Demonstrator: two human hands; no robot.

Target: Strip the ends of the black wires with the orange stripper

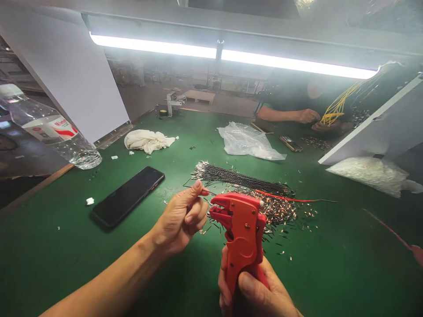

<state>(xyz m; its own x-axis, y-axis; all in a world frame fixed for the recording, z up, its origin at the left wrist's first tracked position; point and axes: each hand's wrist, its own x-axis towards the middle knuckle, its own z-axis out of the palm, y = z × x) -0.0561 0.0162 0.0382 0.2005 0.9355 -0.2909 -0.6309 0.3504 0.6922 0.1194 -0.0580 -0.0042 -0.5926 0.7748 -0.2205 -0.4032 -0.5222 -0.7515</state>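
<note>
The right hand (256, 286), cut off below, grips a red plastic wire stripper (245, 237), hiding its lower handles. Left of the stripper, the left hand (181, 215) pinches a thin dark wire (212, 193), partly covered by fingers. Behind the stripper lie straight black wires (241, 178) and coppery clippings (280, 210).
</note>
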